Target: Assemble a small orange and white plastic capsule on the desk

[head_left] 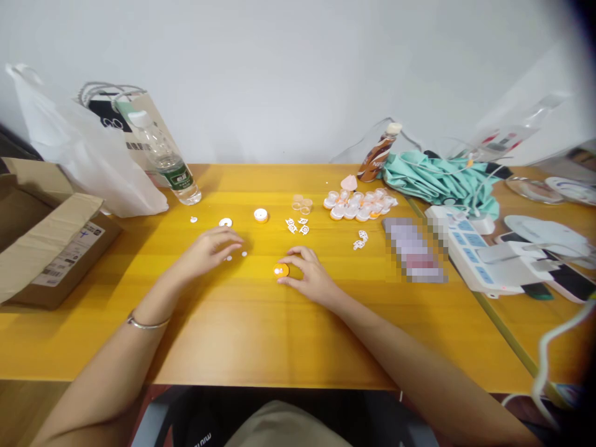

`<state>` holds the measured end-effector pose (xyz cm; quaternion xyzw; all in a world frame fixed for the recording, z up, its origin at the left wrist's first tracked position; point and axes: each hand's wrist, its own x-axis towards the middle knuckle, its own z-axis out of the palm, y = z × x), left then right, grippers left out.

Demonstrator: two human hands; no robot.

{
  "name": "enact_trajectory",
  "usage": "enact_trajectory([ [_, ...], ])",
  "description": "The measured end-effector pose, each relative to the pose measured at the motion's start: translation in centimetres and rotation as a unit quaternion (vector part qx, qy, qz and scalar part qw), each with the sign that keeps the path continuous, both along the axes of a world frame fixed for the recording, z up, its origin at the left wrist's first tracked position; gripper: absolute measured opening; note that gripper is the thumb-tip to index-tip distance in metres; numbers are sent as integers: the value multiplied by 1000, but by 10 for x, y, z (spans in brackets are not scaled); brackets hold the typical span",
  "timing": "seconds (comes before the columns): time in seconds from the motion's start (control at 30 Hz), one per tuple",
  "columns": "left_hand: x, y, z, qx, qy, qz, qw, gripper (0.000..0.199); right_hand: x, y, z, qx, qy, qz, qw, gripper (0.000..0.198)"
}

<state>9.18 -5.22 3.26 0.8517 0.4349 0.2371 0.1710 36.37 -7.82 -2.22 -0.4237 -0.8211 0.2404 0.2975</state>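
Observation:
My right hand (pixel 311 273) rests on the yellow table (pixel 261 335) with thumb and fingers pinching a small orange round cap (pixel 280 270) that has white bits on it. My left hand (pixel 209 248) lies palm down with fingers spread, its tips over two tiny white discs (pixel 237 255). Farther back lie a white ring (pixel 226 222), an orange-and-white cap (pixel 261 215), small white cut-out pieces (pixel 297 225) and a cluster of several clear and orange caps (pixel 358 205).
An open cardboard box (pixel 51 248) sits at the left, with a white plastic bag (pixel 79 155) and a water bottle (pixel 170 164) behind it. At the right lie a brown drink bottle (pixel 378 155), a teal umbrella (pixel 437 180), a power strip (pixel 470 248) and cables.

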Motion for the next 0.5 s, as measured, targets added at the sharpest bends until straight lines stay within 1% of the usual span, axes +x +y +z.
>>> enact_trajectory([
  [0.07,-17,4,5,-80,34,12,996,24,0,0,0,3,-2,3,1000,31],
  [0.13,-27,6,7,-153,54,0,987,24,0,0,1,8,-2,4,1000,32],
  [0.2,-30,6,5,-190,59,-10,980,24,1,0,0,10,-2,4,1000,33],
  [0.37,-26,8,-1,-200,66,23,977,21,1,0,0,4,5,6,1000,36],
  [0.5,-25,9,0,-209,86,29,974,20,0,-1,0,-7,17,-1,1000,47],
])
